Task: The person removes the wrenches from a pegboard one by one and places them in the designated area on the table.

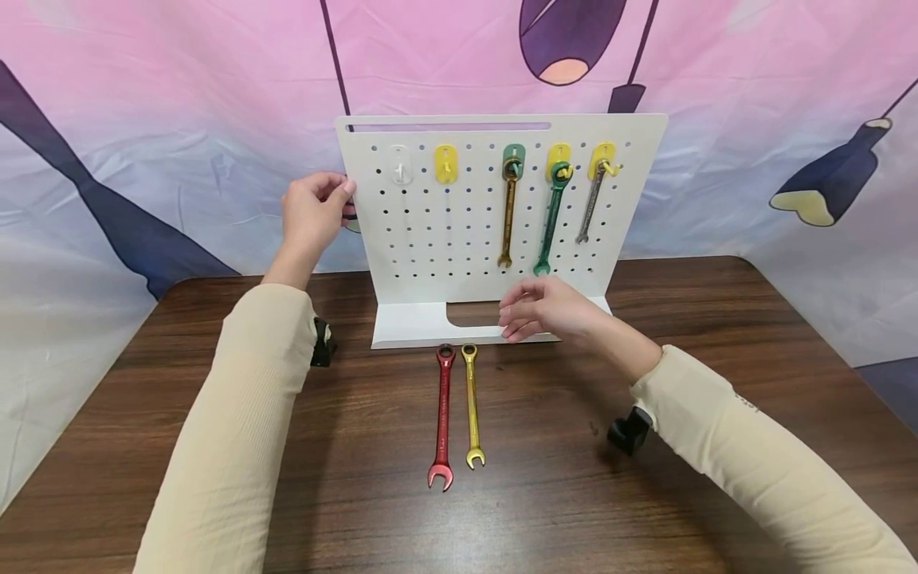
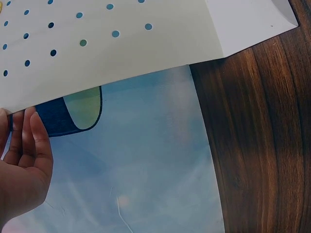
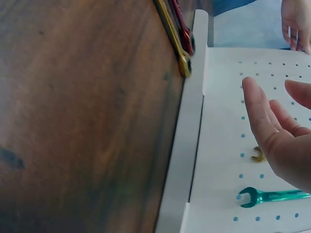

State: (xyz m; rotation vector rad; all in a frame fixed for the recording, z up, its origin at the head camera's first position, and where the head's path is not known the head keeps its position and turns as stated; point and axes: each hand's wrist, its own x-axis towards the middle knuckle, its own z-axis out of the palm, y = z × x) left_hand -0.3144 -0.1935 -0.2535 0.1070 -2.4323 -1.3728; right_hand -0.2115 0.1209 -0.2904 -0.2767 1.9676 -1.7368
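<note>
I see the left hand [image 1: 315, 206] pinching the left edge of the white pegboard [image 1: 479, 285] between thumb and fingers. Well apart from it, the right hand [image 1: 548, 309] is bare of any hold: its fingers bend loosely, with a gap to the thumb, in front of the board's lower part, near the forked end of the green wrench [image 1: 551, 219]. That wrench hangs by its ring from a yellow hook [image 1: 559, 149]. To its left I have the bronze wrench [image 1: 508, 219] on a green hook [image 1: 513, 150], and to its right the silver wrench [image 1: 591, 206], slanting from another yellow hook [image 1: 601, 149].

Toward the board's left side, a white hook [image 1: 400, 165] and a third yellow hook [image 1: 445, 163] bear no wrench. In front of the base, the red wrench [image 1: 443, 414] and the slimmer gold wrench [image 1: 472, 406] lie side by side on the brown table [image 1: 344, 478], rings toward the board. Beyond stands a pink-and-blue cloth [image 1: 215, 119].
</note>
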